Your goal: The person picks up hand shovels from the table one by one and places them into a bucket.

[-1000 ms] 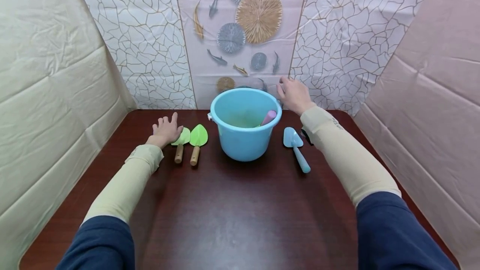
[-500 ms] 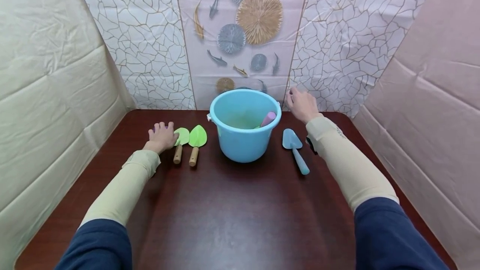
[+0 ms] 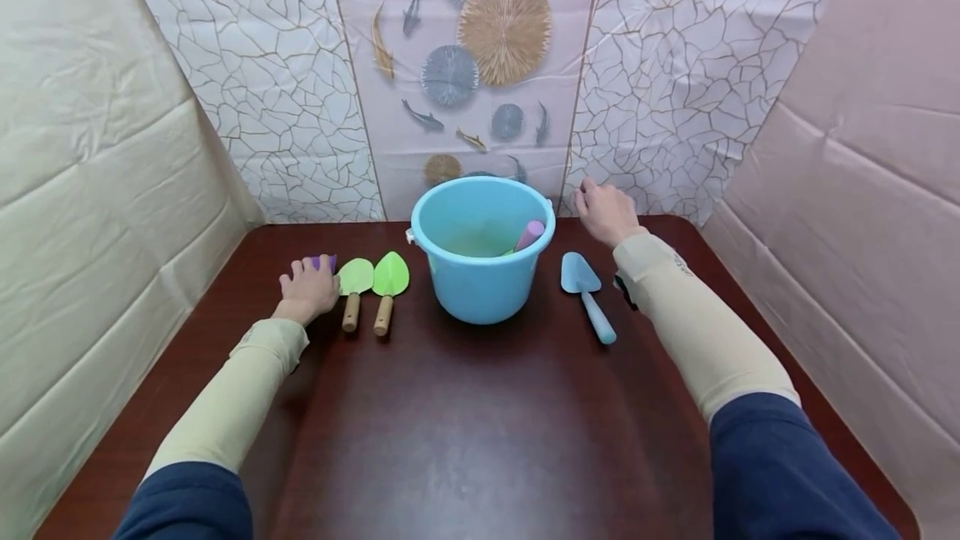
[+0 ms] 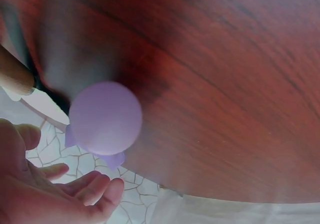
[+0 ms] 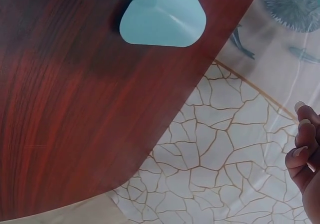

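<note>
Well left of the bucket (image 3: 480, 294), your left hand (image 3: 309, 288) hangs half-open beside the purple tool (image 4: 105, 119), gripping nothing; whether it touches is unclear. The pale trowel (image 3: 356, 276) and green trowel (image 3: 391, 275) lie between the purple tool and the bucket. Right of the bucket, your right hand (image 3: 609, 215), loosely curled, holds nothing near the blue trowel (image 3: 579, 273).

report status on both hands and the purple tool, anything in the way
Left hand at purple tool, no grip seen. Right hand raised right of blue bucket, holding nothing. Pale green trowel, bright green trowel between purple tool and bucket.
</note>
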Demonstrator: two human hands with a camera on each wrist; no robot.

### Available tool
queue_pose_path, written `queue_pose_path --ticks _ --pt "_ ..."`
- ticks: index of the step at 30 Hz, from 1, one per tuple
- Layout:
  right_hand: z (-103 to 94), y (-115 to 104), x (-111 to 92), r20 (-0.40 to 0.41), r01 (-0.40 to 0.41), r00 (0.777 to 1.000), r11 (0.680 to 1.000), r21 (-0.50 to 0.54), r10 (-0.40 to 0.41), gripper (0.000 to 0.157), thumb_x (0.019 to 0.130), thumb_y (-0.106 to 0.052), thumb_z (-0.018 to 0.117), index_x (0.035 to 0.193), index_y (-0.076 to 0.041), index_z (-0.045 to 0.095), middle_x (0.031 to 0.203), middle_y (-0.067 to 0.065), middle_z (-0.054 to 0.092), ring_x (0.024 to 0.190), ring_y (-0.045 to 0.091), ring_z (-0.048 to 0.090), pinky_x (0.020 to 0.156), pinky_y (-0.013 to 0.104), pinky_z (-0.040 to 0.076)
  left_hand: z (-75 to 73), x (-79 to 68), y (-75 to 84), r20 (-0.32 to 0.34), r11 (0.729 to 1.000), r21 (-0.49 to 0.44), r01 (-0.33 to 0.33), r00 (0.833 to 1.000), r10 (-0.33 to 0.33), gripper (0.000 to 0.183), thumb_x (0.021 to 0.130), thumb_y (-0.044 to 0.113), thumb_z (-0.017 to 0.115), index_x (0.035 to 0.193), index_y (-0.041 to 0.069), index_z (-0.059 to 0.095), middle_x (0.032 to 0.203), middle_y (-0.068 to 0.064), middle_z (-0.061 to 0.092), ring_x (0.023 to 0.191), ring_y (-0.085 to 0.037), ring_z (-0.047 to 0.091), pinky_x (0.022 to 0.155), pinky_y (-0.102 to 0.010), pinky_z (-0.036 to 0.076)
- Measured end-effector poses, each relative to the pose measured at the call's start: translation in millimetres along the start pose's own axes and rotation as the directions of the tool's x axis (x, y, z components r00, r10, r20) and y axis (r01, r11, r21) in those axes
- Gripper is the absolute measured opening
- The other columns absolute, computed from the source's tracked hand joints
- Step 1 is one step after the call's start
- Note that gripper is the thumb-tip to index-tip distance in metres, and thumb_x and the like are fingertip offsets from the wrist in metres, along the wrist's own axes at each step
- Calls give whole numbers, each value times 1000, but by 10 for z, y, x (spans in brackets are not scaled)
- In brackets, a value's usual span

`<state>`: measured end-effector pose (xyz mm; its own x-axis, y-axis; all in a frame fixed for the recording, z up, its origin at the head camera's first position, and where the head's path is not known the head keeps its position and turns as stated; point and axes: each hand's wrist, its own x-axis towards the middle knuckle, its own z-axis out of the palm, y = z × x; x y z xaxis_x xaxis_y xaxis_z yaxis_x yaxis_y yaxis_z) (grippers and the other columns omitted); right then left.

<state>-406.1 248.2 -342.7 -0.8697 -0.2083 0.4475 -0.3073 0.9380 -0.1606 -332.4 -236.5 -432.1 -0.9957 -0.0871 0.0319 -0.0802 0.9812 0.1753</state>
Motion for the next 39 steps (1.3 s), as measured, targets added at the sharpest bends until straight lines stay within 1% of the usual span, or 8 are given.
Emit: queue_pose_path --ticks 4,8,12,15,23,29,34,39 --pt "14 41 -18 19 -7 1000 1000 -11 8 28 102 -25 39 95 -3 56 67 17 58 60 34 59 53 46 45 20 -37 -9 -13 1000 -21 16 1000 -16 52 100 26 32 139 -7 25 134 -40 34 126 -55 28 97 -68 27" --pt "19 27 -13 39 -12 999 1000 -12 12 31 102 -27 39 100 -4 59 75 17 62 67 36 62 57 48 47 46 -54 -37 -25 998 -37 42 999 -43 55 99 26 37 140 -8 22 131 -39 37 122 -54 33 95 -67 32" --pt "6 -29 24 51 2 999 1000 -14 -2 33 102 -28 38 105 -3 60 78 17 64 70 35 63 61 49 49 40 -68 -75 -13 998 -31 61 998 -61 59 99 26 39 142 -8 19 130 -39 37 120 -54 35 94 -66 34" --pt "-2 -51 29 59 1 998 1000 -14 0 34 102 -28 38 105 -3 60 78 16 64 69 34 63 60 47 48 31 -84 -82 10 998 -27 56 998 -56 62 98 25 40 144 -9 17 131 -40 36 120 -55 34 94 -66 35" --pt "21 5 -34 83 -21 996 999 -28 23 29 102 -27 38 93 -5 56 68 13 56 63 32 58 53 41 43 34 -92 -62 45 999 -11 39 998 -38 58 96 24 48 135 -12 26 126 -42 39 117 -56 38 89 -64 39" --pt "57 12 -11 83 -19 996 1000 -18 21 27 101 -25 41 89 -6 56 65 11 55 58 28 56 52 38 41 2 -95 -88 70 998 -14 60 996 -59 59 96 23 47 137 -12 25 128 -43 39 118 -57 39 91 -64 39" --pt "63 -12 -13 88 -8 996 1000 -16 10 27 101 -23 41 81 -7 50 62 9 51 54 27 53 49 35 37 1 -91 -133 89 997 -24 77 993 -74 59 93 20 45 138 -12 25 129 -43 40 118 -57 39 91 -64 39" --pt "80 -30 -36 112 -9 994 999 -44 14 26 101 -24 41 85 -6 52 66 11 54 58 29 57 53 38 42 25 -87 -193 134 997 -9 83 988 -81 59 94 18 41 140 -14 23 131 -44 38 119 -58 38 93 -65 38"
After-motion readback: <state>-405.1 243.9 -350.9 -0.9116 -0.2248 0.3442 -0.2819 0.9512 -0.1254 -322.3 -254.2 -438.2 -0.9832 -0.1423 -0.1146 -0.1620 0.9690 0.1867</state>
